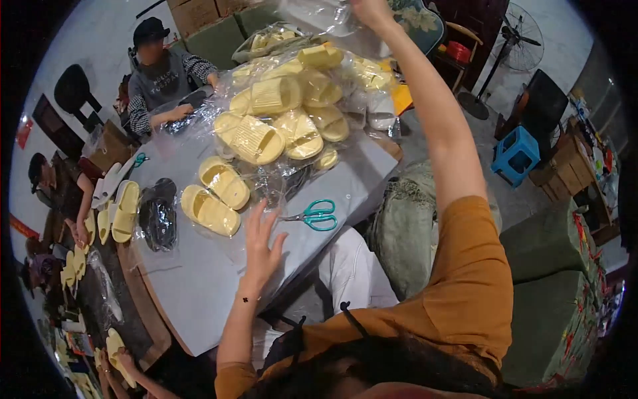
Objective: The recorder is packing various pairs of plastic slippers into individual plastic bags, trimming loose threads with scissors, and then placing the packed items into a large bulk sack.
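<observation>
My left hand [262,246] is open over the near part of the table, fingers spread, next to a pair of pale yellow slide slippers [229,189] and the teal-handled scissors [319,215]. Stretched far forward, my right hand [369,12] is at the top edge of the picture, closed on a clear plastic bag [318,16]; its fingertips are partly cut off. Between my arms rises a heap of yellow slippers [272,94] in clear bags. Left of the loose pair lies a dark pair of slippers [158,214] in clear wrapping.
The grey-covered table [183,292] has a yellow slipper [125,211] near its left edge. A person in a black cap [163,83] sits across, hands on a dark wrapped item. Other people work at left. Green sacks [405,229], a blue stool [516,155] and a fan [512,40] stand at right.
</observation>
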Tool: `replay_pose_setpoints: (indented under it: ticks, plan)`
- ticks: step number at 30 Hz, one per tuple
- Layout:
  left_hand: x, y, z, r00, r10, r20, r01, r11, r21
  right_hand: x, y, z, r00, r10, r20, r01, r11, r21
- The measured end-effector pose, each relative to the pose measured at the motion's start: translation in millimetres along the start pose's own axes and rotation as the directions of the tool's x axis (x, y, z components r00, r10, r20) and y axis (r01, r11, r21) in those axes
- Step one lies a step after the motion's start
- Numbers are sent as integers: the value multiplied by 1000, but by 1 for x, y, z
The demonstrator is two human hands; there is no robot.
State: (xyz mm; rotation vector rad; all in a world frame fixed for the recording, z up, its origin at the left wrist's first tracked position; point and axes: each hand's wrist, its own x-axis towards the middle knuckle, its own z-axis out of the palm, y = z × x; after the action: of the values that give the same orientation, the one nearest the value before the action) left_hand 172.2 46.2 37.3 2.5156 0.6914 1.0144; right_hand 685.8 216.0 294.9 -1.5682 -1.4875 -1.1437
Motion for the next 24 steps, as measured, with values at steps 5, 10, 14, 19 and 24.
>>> replay_pose_setpoints:
  ticks: [5, 10, 14, 19, 24]
  plan:
    - [-50, 22, -19, 982, -188, 15, 189, 977, -100, -32, -148, 92, 535, 72, 842, -40, 997, -60]
    - [-83, 39, -41, 970, -244, 22, 245, 968, -62, -81, -162, 98, 802, 161, 575, -199, 980, 3]
    - [-98, 41, -35, 969, -248, -5, 247, 965, -89, -135, -128, 49, 962, 200, 185, -243, 938, 247]
    - [-127, 55, 0, 953, -303, -2, 291, 920, -262, -338, -155, -89, 850, 509, 134, -503, 712, 490]
    - [-112, 93, 77, 949, -100, 300, 220, 890, -399, -669, -100, -210, 376, 923, 85, -926, 378, -10]
